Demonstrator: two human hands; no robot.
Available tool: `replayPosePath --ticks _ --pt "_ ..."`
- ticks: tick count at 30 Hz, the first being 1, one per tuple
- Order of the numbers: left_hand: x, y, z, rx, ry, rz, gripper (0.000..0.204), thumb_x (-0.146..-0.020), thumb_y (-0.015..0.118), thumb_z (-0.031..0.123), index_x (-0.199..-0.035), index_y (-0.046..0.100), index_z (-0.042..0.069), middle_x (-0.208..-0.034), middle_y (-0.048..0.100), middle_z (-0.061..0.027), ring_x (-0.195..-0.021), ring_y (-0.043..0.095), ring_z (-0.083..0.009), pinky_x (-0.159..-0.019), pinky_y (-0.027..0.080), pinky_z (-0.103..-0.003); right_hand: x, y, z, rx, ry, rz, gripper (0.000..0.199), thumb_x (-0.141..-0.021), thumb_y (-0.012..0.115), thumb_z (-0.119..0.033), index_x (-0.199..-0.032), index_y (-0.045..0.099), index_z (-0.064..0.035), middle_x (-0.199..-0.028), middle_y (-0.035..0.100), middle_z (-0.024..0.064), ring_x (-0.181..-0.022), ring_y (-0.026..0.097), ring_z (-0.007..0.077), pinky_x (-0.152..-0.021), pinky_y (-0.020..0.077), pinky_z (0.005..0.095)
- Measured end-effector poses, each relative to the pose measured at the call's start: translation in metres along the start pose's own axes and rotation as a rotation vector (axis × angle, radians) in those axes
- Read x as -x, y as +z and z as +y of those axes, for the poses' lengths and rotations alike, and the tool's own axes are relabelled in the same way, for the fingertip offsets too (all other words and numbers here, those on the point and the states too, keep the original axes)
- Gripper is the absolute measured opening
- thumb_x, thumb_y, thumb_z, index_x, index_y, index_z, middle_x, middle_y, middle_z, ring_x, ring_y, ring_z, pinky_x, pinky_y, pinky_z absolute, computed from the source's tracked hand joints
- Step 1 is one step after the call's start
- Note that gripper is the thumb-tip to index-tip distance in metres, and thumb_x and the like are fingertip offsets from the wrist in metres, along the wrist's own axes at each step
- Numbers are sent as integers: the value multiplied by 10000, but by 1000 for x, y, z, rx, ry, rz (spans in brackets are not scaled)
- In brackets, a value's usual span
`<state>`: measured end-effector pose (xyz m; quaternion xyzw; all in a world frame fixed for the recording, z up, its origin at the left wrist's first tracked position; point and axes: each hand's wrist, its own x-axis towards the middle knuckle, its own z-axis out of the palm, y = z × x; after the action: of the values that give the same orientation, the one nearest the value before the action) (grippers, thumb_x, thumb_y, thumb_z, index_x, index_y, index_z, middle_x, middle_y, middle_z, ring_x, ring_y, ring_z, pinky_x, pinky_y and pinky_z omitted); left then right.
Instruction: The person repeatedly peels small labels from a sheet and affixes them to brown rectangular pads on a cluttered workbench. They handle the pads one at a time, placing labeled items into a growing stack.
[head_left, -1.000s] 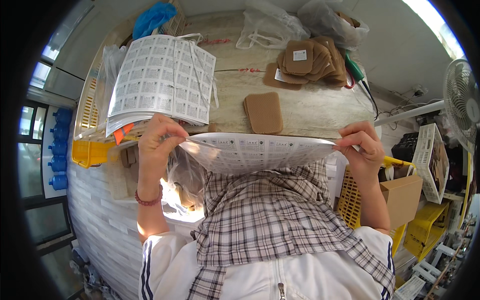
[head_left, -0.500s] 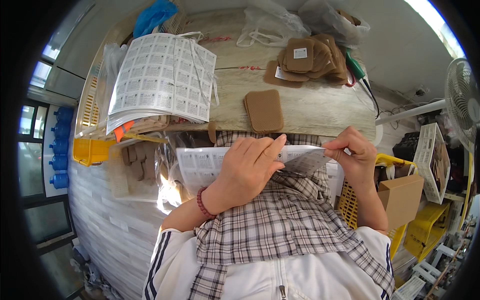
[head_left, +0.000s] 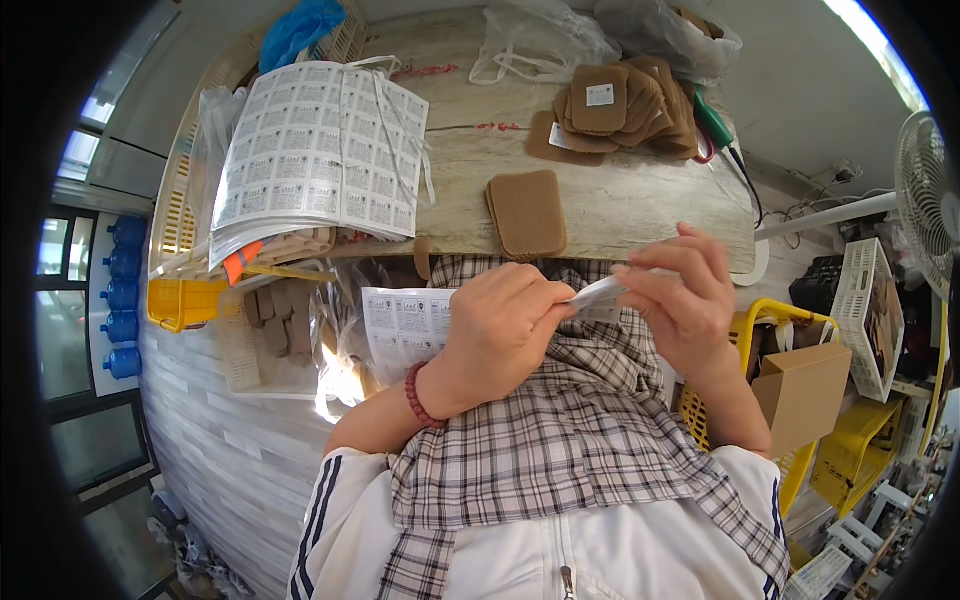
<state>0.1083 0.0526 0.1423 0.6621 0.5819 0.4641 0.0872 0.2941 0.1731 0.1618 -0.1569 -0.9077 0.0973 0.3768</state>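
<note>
A white sheet of printed labels is held over my plaid-covered lap, just off the table's front edge. My left hand is closed on it, thumb and fingers pinching the sheet near its right part. At the sheet's narrow, bent right end, my right hand pinches the edge between thumb and fingertips, its other fingers curled loosely above. Beyond my hands, a small stack of brown rounded pads lies at the table's front. The sheet's middle is hidden behind my left hand.
A thick stack of label sheets rests on a basket at the left of the table. More brown pads, one labelled, lie at the back right beside a green-handled tool. Yellow crates and a cardboard box stand right.
My right hand has shifted slightly left, toward my left hand. The sheet's right end, spread out earlier, is now bent narrow between the hands. My left fingers have curled into a tighter pinch.
</note>
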Motion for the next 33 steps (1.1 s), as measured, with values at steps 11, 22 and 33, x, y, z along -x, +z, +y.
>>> replayPosePath --ticks 11,22,33 --pt "9 -18 -8 -117 66 -9 159 -768 777 47 -916 724 23 -775 672 -84 -651 603 -249 -575 437 -373 6 9 9 -36 -11 -104 180 -651 783 -76 -808 701 -111 -740 611 14 -756 602 241 -819 551 386" --pt "16 -30 -9 -186 57 -10 284 -752 791 111 -1011 702 35 -851 662 -67 -762 619 -253 -711 461 -394 7 36 -6 -139 12 -75 213 -630 759 10 -807 702 -94 -793 632 39 -738 604 235 -618 479 343" --pt "32 -42 -23 -125 -44 -53 180 -763 786 61 -928 723 26 -770 641 -66 -682 581 -244 -625 434 -346 -8 57 -28 -204 -7 -58 204 -698 785 -49 -884 717 -94 -820 639 30 -765 614 247 -688 508 354"
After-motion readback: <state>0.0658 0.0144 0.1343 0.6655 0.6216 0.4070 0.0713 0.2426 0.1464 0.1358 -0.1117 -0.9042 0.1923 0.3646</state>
